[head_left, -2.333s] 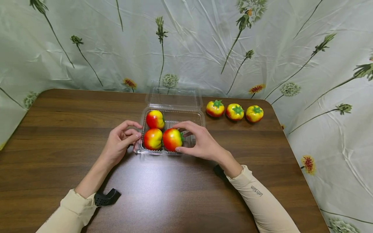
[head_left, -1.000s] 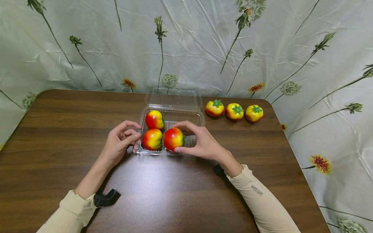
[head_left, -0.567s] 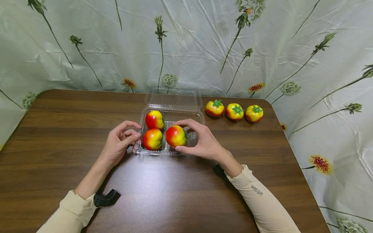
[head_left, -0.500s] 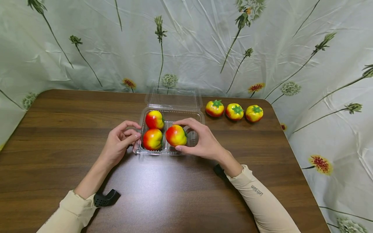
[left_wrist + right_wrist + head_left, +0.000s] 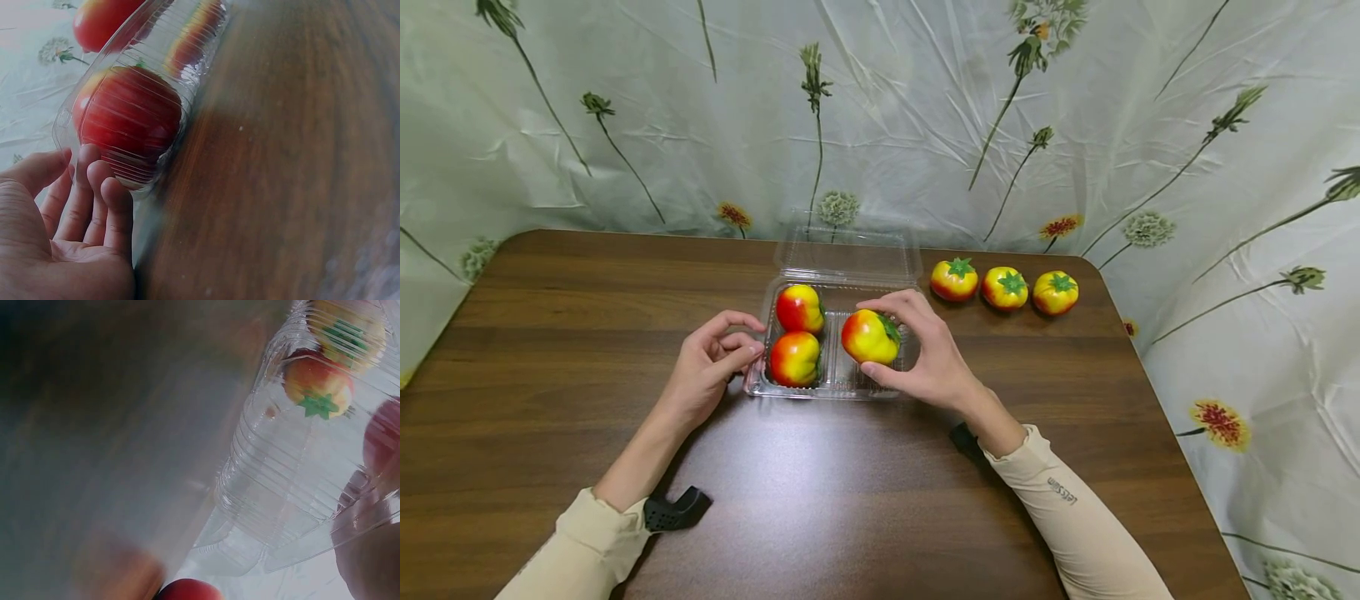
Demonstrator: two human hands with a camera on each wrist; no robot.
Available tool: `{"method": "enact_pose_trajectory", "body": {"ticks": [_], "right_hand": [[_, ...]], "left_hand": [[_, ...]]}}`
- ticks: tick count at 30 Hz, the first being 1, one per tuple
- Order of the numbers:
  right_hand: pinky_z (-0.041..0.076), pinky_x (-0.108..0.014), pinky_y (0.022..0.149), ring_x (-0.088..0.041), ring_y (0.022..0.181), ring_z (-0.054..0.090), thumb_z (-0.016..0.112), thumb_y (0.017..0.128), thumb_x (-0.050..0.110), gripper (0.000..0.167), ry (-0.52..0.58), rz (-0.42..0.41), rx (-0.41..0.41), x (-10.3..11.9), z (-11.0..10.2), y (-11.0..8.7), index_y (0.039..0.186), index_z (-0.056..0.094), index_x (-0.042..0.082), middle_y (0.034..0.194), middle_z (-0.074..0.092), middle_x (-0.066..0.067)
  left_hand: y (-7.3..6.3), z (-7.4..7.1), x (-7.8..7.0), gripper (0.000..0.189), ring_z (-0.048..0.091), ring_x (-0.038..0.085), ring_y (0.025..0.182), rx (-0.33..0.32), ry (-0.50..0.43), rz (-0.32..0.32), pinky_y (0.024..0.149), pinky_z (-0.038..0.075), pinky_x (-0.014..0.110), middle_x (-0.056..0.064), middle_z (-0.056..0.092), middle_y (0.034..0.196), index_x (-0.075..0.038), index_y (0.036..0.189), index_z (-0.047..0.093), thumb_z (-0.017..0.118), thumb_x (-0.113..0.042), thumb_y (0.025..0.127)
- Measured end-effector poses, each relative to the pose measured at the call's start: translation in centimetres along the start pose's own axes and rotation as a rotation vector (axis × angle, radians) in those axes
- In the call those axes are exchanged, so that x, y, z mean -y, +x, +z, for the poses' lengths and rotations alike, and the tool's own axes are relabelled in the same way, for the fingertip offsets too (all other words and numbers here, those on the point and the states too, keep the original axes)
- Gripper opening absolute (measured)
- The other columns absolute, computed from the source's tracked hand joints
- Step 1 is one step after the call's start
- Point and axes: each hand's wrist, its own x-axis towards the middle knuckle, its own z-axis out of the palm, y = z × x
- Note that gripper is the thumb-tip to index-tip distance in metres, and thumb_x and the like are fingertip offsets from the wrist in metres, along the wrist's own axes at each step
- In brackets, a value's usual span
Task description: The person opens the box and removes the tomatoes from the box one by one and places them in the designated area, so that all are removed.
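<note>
- The right hand [image 5: 928,354] grips a glossy, round, red-and-yellow artificial fruit [image 5: 868,336], the thumb on its near side and the fingers on its far side.
- The gripped fruit lies between thumb and fingertips, its green leafy top turned rightward, toward the palm, and its red side turned left.
- This fruit is over the right half of a clear, ribbed plastic clamshell container [image 5: 850,393]; its height above the base cannot be told.
- The left hand [image 5: 711,362] holds the container's left edge, with the thumb at the rim and the fingers bent beside the outer wall.
- In the container's left half, two matching red-and-yellow fruits, one far [image 5: 800,308] and one near [image 5: 794,359], lie on their sides, green tops to the right.
- The transparent lid [image 5: 850,250] is folded back at the far side of the container.
- Right of the lid, three further red-and-yellow fruits, left [image 5: 954,280], middle [image 5: 1004,288] and right [image 5: 1055,293], form a row, green tops upward.
- A brown wood-grain table [image 5: 797,508] supports the container and the row.
- Beyond it hangs a pale, creased, flower-printed cloth [image 5: 917,108].
</note>
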Motion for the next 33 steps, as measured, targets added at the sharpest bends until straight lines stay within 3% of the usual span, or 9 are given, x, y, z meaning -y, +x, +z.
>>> {"method": "enact_pose_trajectory", "body": {"ticks": [6,14,19,27,33], "right_hand": [[0.056,-0.035,0.096,-0.016,0.119,0.056,0.086,0.079,0.028,0.065,0.013,0.018,-0.041,-0.1,-0.2,0.0,0.14,0.065,0.022,0.131,0.057,0.002],[0.049,-0.034,0.101,-0.02,0.122,0.054,0.086,0.078,0.019,0.068,0.007,-0.006,-0.106,-0.6,-0.6,0.0,0.14,0.06,0.015,0.135,0.06,-0.004],[0.049,-0.034,0.105,-0.018,0.123,0.055,0.084,0.079,0.022,0.064,-0.021,0.003,-0.153,-0.9,-1.1,-0.2,0.137,0.06,0.014,0.135,0.06,-0.001],[0.046,-0.033,0.106,-0.027,0.122,0.054,0.085,0.076,0.015,0.066,-0.07,-0.004,-0.207,-1.6,-2.6,-0.8,0.137,0.06,0.007,0.135,0.062,-0.011],[0.044,-0.034,0.107,-0.029,0.126,0.053,0.087,0.076,0.012,0.067,-0.095,0.035,-0.221,-2.2,-3.9,-1.6,0.138,0.061,0.006,0.137,0.061,-0.013]], "left_hand": [[-0.1,0.0,0.0,0.024,0.061,0.012,0.063,0.001,0.001,0.003,0.053,0.054,0.019,0.003,0.073,0.082,0.0,0.119,0.06,0.059,0.014,0.1],[0.0,0.0,0.0,0.024,0.061,0.013,0.062,0.005,-0.001,0.001,0.053,0.054,0.02,0.004,0.073,0.083,-0.001,0.119,0.06,0.059,0.013,0.1],[0.0,0.0,-0.1,0.025,0.06,0.014,0.061,0.002,0.01,-0.006,0.052,0.054,0.02,0.004,0.073,0.084,-0.002,0.12,0.06,0.059,0.013,0.1],[-0.1,0.0,0.0,0.025,0.062,0.013,0.062,0.003,0.006,-0.003,0.053,0.055,0.019,0.003,0.073,0.084,-0.002,0.12,0.061,0.059,0.013,0.1],[-0.1,0.0,0.1,0.024,0.062,0.012,0.062,0.01,-0.004,0.004,0.053,0.054,0.02,0.004,0.073,0.083,0.0,0.119,0.06,0.058,0.014,0.1]]}}
